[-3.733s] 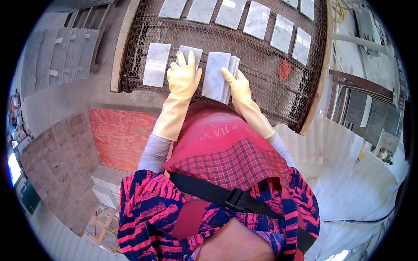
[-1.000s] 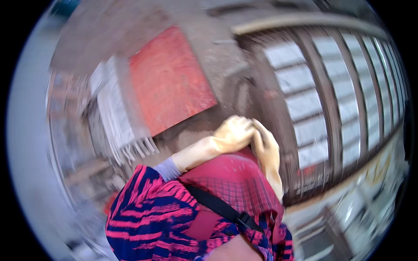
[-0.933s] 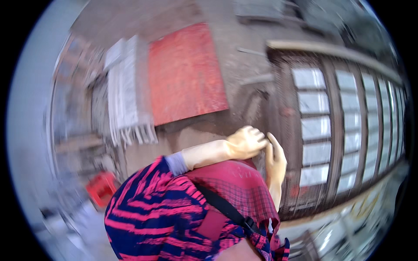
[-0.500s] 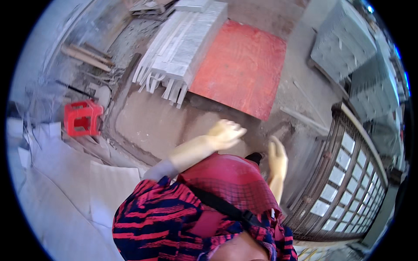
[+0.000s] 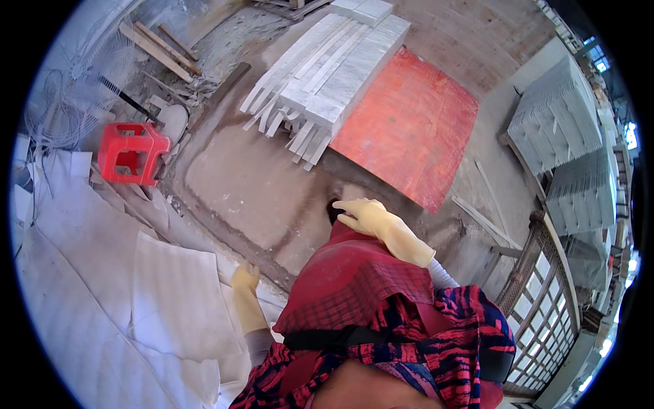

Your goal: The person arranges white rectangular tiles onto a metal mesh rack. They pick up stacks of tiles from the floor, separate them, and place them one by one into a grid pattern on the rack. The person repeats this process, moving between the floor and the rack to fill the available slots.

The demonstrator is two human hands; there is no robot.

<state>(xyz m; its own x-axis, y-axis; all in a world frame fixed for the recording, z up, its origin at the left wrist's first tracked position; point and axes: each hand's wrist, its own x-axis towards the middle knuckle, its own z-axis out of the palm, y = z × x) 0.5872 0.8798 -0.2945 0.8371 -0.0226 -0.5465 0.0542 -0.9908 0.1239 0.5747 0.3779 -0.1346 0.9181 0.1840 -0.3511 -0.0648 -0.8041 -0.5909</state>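
Observation:
My hands wear pale yellow rubber gloves. In front of the dark red apron, my right hand reaches across with fingers stretched and apart, holding nothing. A dark shoe tip shows just beyond its fingertips. Lower to the left, my left hand hangs with loosely bent fingers and nothing visible in them. It is nearest to the white sheet material spread along the left side; I cannot tell whether it touches it.
Long grey-white stone strips lie stacked ahead, beside a red board. A red plastic stool stands at the left near wooden battens. Slab stacks and a lattice-like frame line the right. Loose strips lie on the floor.
The view has turned, so the stone stack and red board sit farther right. My left hand has dropped down and left; my right hand has swung forward across the apron.

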